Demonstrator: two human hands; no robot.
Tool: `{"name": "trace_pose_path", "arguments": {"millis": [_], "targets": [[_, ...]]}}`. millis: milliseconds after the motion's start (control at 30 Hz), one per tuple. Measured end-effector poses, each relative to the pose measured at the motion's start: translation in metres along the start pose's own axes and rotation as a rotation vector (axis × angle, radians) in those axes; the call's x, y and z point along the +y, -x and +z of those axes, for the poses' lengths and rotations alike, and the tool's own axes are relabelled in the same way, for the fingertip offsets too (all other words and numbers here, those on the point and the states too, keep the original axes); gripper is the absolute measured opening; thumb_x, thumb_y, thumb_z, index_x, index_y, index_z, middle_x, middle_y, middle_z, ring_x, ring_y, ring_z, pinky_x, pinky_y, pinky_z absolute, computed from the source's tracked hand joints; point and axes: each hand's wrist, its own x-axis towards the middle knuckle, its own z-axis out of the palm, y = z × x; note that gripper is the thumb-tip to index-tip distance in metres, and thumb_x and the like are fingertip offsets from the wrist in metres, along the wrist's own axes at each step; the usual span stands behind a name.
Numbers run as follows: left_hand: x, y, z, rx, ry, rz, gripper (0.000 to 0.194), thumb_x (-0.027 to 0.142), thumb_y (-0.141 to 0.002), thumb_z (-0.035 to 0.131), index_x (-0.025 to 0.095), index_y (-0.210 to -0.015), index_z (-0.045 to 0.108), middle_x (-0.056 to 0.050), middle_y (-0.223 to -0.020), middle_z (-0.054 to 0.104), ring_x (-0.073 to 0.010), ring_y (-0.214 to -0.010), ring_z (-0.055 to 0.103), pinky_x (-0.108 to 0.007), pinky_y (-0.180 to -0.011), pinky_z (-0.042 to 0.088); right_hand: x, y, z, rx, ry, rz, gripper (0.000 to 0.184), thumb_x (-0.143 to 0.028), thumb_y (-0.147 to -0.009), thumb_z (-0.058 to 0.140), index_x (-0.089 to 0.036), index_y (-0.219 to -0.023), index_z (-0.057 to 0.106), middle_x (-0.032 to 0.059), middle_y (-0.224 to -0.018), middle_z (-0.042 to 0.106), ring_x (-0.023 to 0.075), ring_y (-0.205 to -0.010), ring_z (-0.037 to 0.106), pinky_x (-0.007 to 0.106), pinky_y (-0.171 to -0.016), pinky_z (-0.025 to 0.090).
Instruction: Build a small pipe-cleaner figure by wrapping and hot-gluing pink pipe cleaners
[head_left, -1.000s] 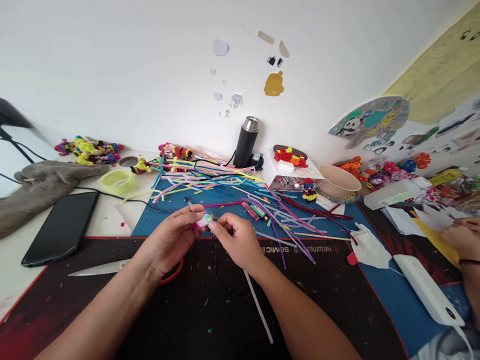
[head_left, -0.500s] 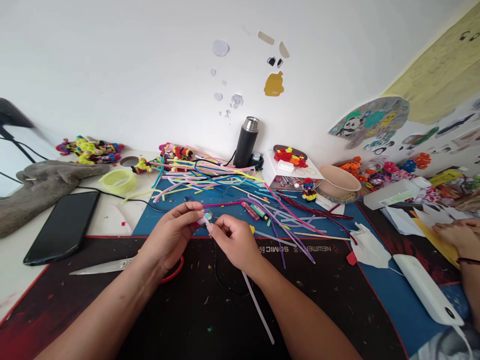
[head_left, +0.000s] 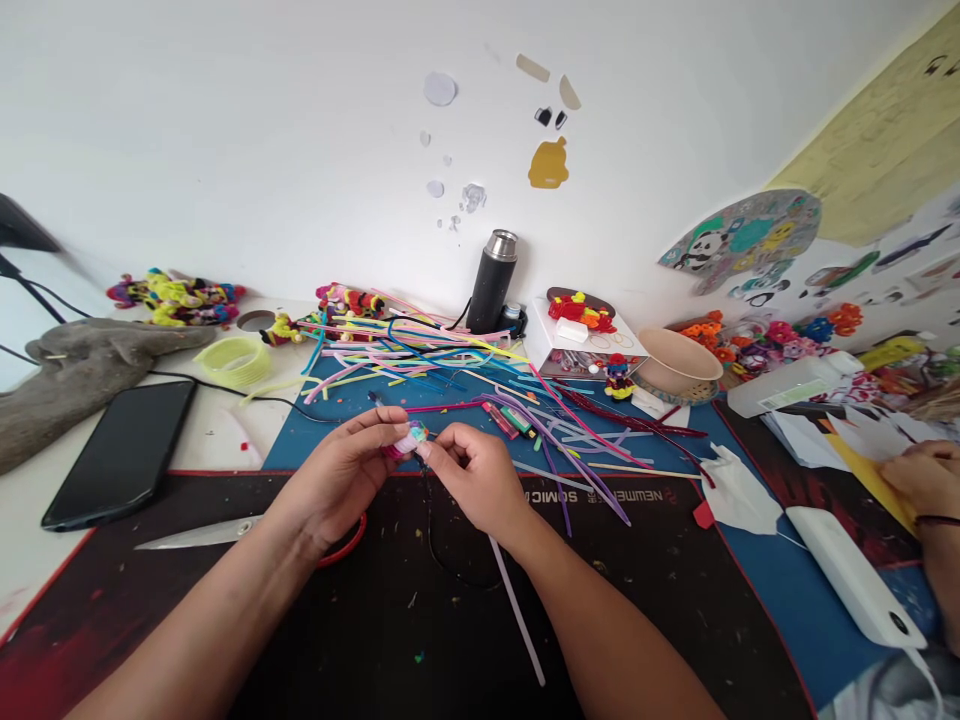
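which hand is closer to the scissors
Your left hand: it is right by the scissors, with its forearm crossing over them. Your right hand is farther off, to the right of them.

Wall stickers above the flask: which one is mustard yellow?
The large sticker below two small black ones; others above the flask are pale or black.

Black phone (head_left: 118, 455) flat at left edge of desk (head_left: 214, 410). Gnarled wood-like piece (head_left: 94, 362) near phone, toward far left corner. Yellow-green coil (head_left: 234, 362) right of it; ring (head_left: 256, 321) beyond, near far edge. Black flask (head_left: 492, 285), steel top, upright, slightly tilted, by wall (head_left: 300, 120) at far edge. White box (head_left: 541, 340) right of flask. Pinkish bowl (head_left: 679, 362) beside box. White tissue (head_left: 739, 495), crumpled, right side. White device (head_left: 855, 578), cable (head_left: 928, 676) attached, near right edge. Yellow sticker (head_left: 548, 164) on wall.
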Motion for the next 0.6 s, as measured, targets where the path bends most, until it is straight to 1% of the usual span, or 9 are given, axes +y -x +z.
{"name": "trace_pose_path", "arguments": {"millis": [200,433,500,600], "targets": [[0.003,0.001,0.002,-0.015,-0.008,-0.056,0.016,-0.001,-0.073,0.078,0.010,-0.084,0.080,-0.004,-0.075,0.071,-0.0137,-0.063,0.067,-0.021,-0.059,0.059,0.007,-0.001,0.000,0.011,-0.024,-0.009,0.030,-0.047,-0.094,0.073,-0.021,-0.080,0.067,-0.0048,-0.063,0.057,0.0128,-0.059,0.048,0.027,-0.056,0.035],[0.007,0.004,0.004,-0.060,0.010,-0.113,0.018,0.000,-0.071,0.081,0.012,-0.084,0.079,-0.003,-0.072,0.072,-0.0147,-0.060,0.067,-0.025,-0.060,0.059,0.013,-0.004,-0.002,-0.032,-0.104,0.015,0.029,-0.050,-0.093,0.076,-0.021,-0.096,0.072,-0.0039,-0.068,0.061,0.0138,-0.061,0.055,0.026,-0.057,0.040],[0.007,0.005,0.004,-0.067,0.014,-0.129,0.018,0.000,-0.071,0.080,0.013,-0.084,0.079,-0.004,-0.072,0.073,-0.0154,-0.061,0.068,-0.025,-0.062,0.060,0.011,-0.004,-0.003,-0.037,-0.127,0.025,0.029,-0.049,-0.093,0.076,-0.022,-0.101,0.073,-0.0040,-0.068,0.061,0.0140,-0.060,0.056,0.026,-0.056,0.040],[0.008,0.005,0.004,-0.076,0.022,-0.143,0.019,0.001,-0.071,0.080,0.012,-0.085,0.079,-0.005,-0.074,0.073,-0.0161,-0.063,0.069,-0.027,-0.064,0.061,0.008,-0.003,-0.003,-0.045,-0.167,0.029,0.029,-0.048,-0.092,0.077,-0.022,-0.103,0.073,-0.0041,-0.067,0.060,0.0127,-0.055,0.052,0.025,-0.051,0.038]]}}
